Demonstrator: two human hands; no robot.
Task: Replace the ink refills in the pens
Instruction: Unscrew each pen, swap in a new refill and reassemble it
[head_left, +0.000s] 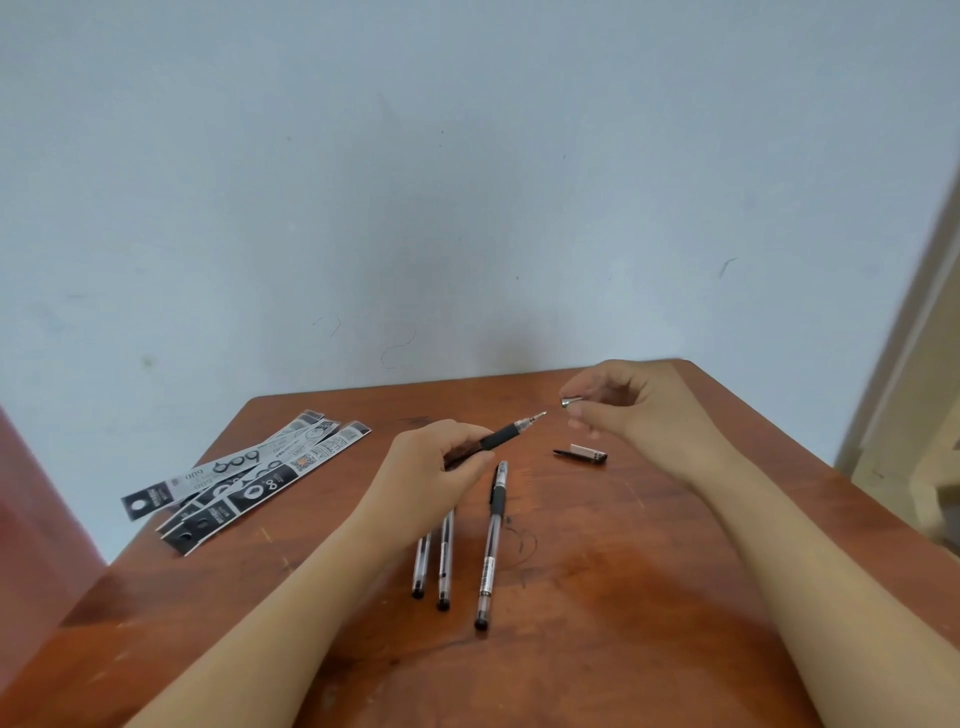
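My left hand (439, 462) grips a pen (506, 435) by its black rubber sleeve, refill tip bare and pointing up and right. Just beyond that tip, my right hand (631, 410) pinches the small metal nose cone (570, 401), apart from the pen. The pen's cap (584, 454) lies on the wooden table (623, 571) below my right hand. A capped clear pen (491, 540) lies lengthwise in the middle. Two more clear pens (434, 558) lie to its left, their upper ends hidden under my left wrist.
Several black-and-white refill packets (249, 478) lie fanned out at the table's left edge, partly overhanging it. A pale blue wall stands right behind the table. A door frame (904, 332) runs along the right side.
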